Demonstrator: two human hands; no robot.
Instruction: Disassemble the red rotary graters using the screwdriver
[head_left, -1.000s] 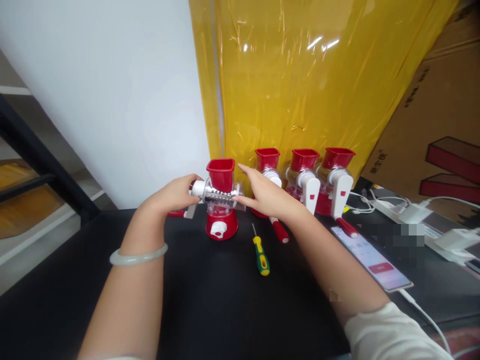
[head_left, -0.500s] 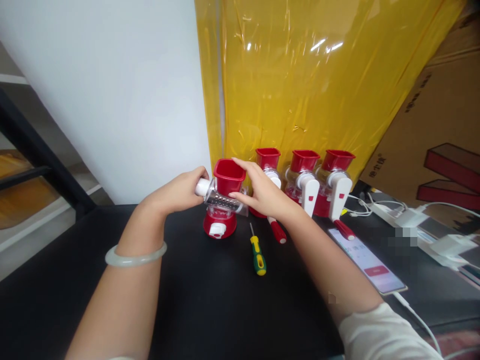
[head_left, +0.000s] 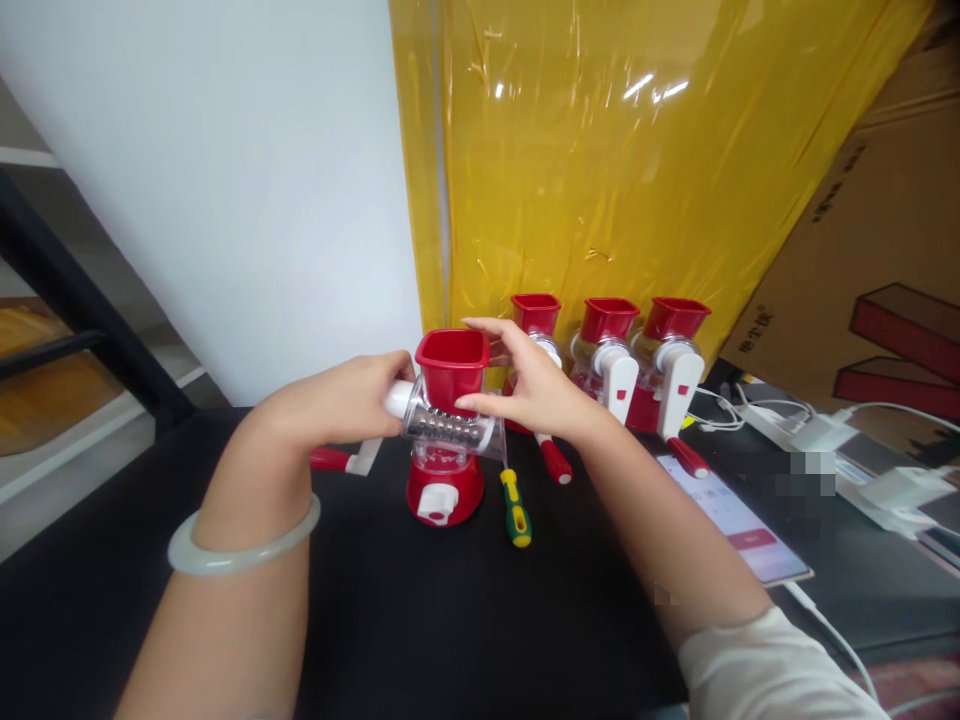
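Note:
A red and clear rotary grater (head_left: 445,430) stands on the black table (head_left: 465,620), with a red hopper on top, a metal drum in its clear barrel and a red base. My left hand (head_left: 341,405) is closed round the white crank end at the barrel's left side; the crank's red handle (head_left: 330,460) sticks out below my wrist. My right hand (head_left: 525,385) holds the hopper and the barrel's right end with curled fingers. A pale bangle sits on my left wrist.
Three more red graters (head_left: 611,355) stand in a row against yellow plastic sheeting (head_left: 600,150). A green and yellow screwdriver (head_left: 516,505) lies right of the held grater. A phone (head_left: 739,520) with cable, chargers and a cardboard box (head_left: 862,250) are at the right.
The grater has come nearer to me and stands upright again after tilting half a second ago. My left hand has closed further round the crank end, and the crank handle now shows.

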